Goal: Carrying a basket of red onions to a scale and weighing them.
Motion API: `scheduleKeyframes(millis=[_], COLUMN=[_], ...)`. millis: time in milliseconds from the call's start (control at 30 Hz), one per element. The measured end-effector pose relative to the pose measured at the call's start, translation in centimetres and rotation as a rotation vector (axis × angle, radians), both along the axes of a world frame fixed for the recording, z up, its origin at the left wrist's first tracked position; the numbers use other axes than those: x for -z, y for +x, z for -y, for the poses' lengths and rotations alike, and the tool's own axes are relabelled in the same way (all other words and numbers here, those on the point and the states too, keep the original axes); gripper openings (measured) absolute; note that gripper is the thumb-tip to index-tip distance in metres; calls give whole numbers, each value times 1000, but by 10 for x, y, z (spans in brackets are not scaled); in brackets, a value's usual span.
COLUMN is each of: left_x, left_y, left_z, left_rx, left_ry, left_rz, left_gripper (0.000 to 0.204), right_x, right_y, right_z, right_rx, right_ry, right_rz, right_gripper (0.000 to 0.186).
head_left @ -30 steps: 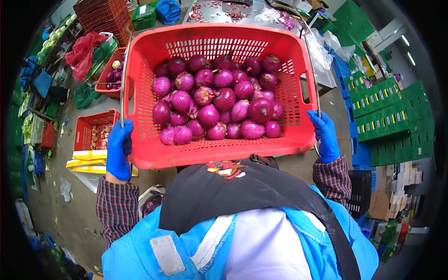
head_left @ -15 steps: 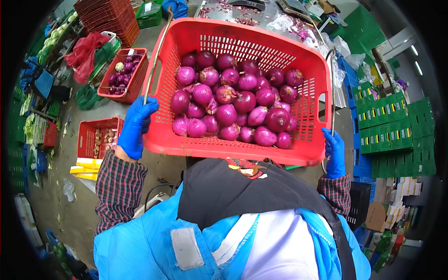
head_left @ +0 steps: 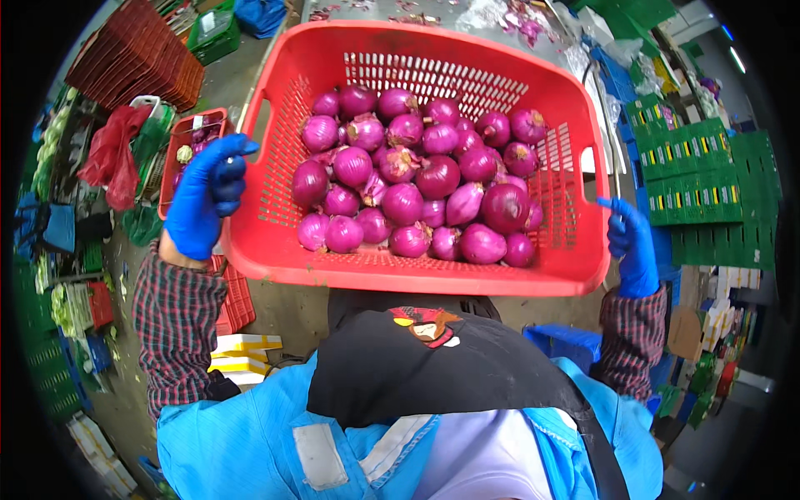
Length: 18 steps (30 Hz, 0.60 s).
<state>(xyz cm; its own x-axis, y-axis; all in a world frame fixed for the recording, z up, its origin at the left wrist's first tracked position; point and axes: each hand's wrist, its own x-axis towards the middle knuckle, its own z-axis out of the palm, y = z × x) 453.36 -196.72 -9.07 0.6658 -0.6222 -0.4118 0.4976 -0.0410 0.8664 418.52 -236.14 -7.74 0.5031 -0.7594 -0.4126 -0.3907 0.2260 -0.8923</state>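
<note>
A red plastic basket (head_left: pixel 417 279) full of red onions (head_left: pixel 402 202) fills the upper middle, raised in front of me above a steel table (head_left: pixel 467 21). On the basket's left, my left hand (head_left: pixel 204 196), in a blue glove, has its fingers curled round what looks like a thin metal handle, largely hidden by them. Opposite, my right hand (head_left: pixel 633 246), also gloved, grips a thin metal handle (head_left: pixel 617 167) beside the basket's right side.
Stacked red crates (head_left: pixel 133 58), a green crate (head_left: pixel 208 33) and red mesh bags (head_left: pixel 108 154) are at the left, along with a crate of purple vegetables (head_left: pixel 179 142). Green crates (head_left: pixel 692 175) are stacked at right. Yellow-and-white boxes (head_left: pixel 246 346) and a blue crate (head_left: pixel 558 337) lie below the basket.
The basket has risen in the picture and shifted rightward since a second ago. My left hand has moved left and up, my right hand rightward, both still curled at its sides.
</note>
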Motion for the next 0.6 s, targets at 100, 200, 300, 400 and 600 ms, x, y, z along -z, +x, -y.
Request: scheduleKeyframes(millis=[100,200,300,400,600], left_x=[-5,12,32,21,53], left_y=[2,15,59,130,288], left_z=[14,24,62,114,170], left_rx=[-23,56,74,170,313], left_ry=[44,21,-41,-101,117], left_rz=[9,-28,29,34,442], left_gripper=[25,25,25,29,22], right_x=[0,13,44,37,125], right_y=[10,28,57,110,148], right_z=[12,37,68,87,116], right_rx=[-79,-76,-72,0,278], right_ry=[6,-43,-44,-49,-318], right_rz=[-35,-88,-67,-59,-43], right_gripper=[22,24,28,31,30])
